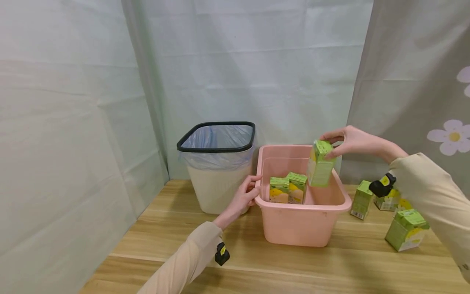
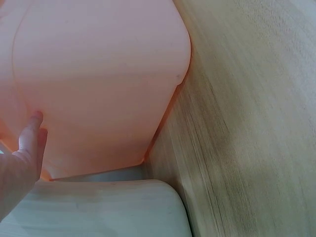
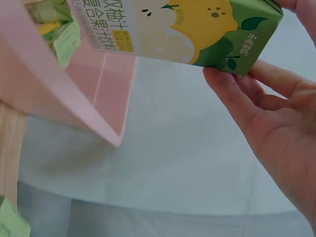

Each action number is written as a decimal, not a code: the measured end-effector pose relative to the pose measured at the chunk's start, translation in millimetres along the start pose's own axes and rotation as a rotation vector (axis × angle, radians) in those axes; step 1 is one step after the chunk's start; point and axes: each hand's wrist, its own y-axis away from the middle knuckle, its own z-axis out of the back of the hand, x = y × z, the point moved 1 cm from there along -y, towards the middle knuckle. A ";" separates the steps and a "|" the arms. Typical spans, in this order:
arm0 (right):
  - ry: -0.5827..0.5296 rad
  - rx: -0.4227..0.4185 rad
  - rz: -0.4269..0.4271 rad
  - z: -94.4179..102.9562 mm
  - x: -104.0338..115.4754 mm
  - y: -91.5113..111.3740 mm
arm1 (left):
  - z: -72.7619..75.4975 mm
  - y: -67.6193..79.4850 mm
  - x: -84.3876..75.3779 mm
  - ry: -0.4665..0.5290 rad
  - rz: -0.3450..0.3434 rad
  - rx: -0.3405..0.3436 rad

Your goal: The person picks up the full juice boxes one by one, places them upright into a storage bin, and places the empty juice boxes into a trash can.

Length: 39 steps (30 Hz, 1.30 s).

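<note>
Head view | right hand (image 1: 352, 141) pinches juice carton (image 1: 320, 164) | above pink tub (image 1: 302, 228)

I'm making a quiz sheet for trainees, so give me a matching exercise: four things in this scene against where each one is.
Things:
1. juice carton
2. left hand
3. bin
4. two cartons

Places:
A. standing inside the pink tub
B. left of the tub, lined with a bag
C. pinched by the right hand above the tub
D. against the tub's left wall

Pairs: 1-C, 2-D, 3-B, 4-A
</note>
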 end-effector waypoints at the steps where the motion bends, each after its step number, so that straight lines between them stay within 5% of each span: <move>1: -0.005 0.011 0.003 -2.8 0.8 -3.2 | 0.1 0.0 0.0 0.000 0.001 0.001; 15: -0.041 0.115 0.044 -41.6 -8.9 -41.5 | -0.3 0.6 -2.1 -0.012 -0.016 -0.004; 27: -0.027 0.184 0.004 -67.5 -17.6 -53.7 | -0.9 -0.9 0.9 0.018 -0.030 -0.003; 39: 0.010 0.291 0.030 -85.1 -22.2 -64.5 | 4.6 -9.5 24.3 0.012 -0.024 -0.026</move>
